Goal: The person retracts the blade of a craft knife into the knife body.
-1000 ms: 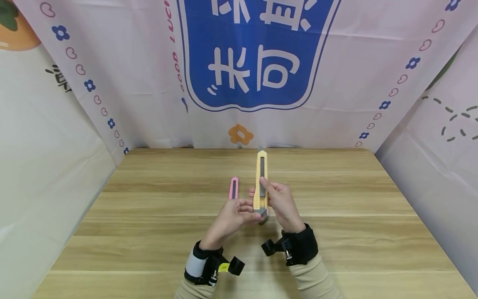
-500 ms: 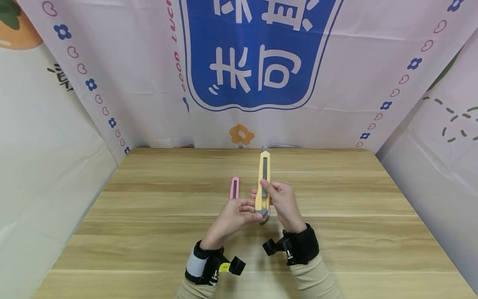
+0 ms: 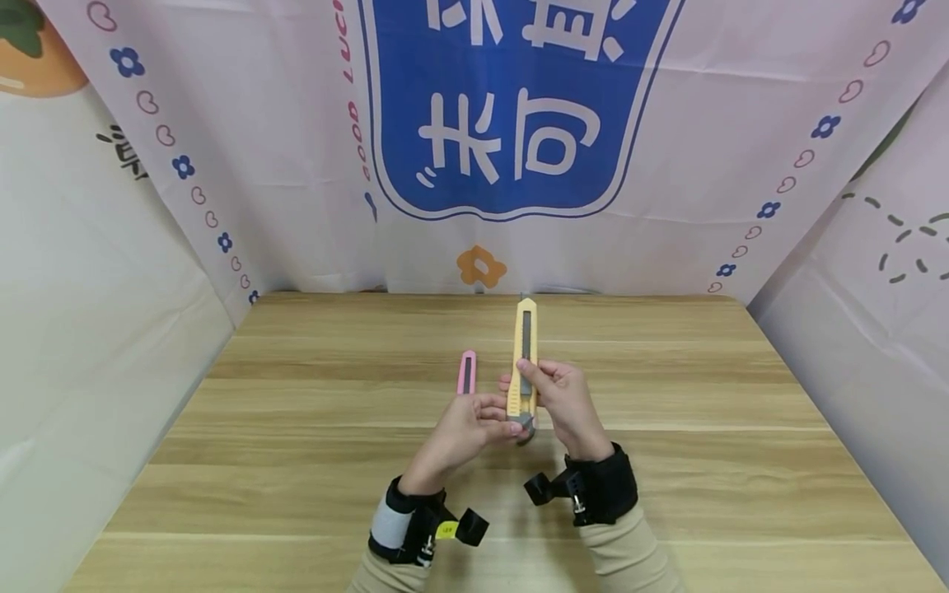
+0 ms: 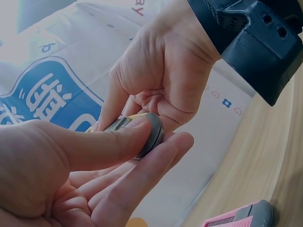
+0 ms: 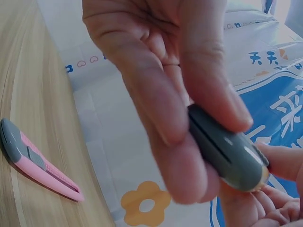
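Observation:
A yellow utility knife (image 3: 525, 329) with a grey end cap (image 4: 155, 136) is held above the table, its tip pointing away from me. My left hand (image 3: 457, 432) pinches the grey end, thumb on top and fingers beneath. Higher on the body, my right hand (image 3: 569, 409) grips the handle with its thumb on the slider. A little blade seems to show at the tip, though it is hard to make out against the cloth. Beyond my left hand lies a pink utility knife (image 3: 466, 372) on the table, partly hidden in the head view; its grey end shows in the right wrist view.
The wood-grain table (image 3: 296, 428) stretches out on both sides of the hands. Printed white cloth (image 3: 296, 206) with a blue sign design hangs along its back edge. More pale cloth hangs at the left and right.
My right thumb has shifted slightly toward the knife's grey end. The yellow knife sits slightly further right in the head view; both hands keep their hold.

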The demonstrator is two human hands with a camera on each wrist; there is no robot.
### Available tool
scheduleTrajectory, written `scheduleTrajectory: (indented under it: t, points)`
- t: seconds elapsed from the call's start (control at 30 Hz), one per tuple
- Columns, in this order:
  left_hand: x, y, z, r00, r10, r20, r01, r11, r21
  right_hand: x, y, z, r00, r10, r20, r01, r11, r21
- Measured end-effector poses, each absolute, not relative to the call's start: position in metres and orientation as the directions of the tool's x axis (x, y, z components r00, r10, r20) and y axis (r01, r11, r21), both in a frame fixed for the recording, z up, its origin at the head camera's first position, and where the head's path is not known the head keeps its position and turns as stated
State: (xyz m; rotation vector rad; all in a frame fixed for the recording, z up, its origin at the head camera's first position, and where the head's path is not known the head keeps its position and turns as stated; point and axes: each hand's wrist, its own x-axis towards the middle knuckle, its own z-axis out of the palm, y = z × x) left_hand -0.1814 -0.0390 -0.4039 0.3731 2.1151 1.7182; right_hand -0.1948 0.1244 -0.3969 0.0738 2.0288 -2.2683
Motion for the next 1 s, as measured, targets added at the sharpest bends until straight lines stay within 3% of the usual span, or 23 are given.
scheduleTrajectory:
  t: [0.4, 1.0]
  points:
    - [-0.1822, -0.0392, -0.4024, -0.903, 0.395, -0.170, -0.105, 0.181, 0.978, -0.1962, 0.1206, -0.3974, -0.996, -0.037, -0.087, 0.091, -0.134, -0.987]
    - [-0.1803, -0.0346, -0.4021, -0.902, 0.402, -0.155, -0.103, 0.148, 0.984, -0.1937, 0.1247, -0.3932, -0.993, -0.054, -0.101, 0.106, -0.109, -0.988]
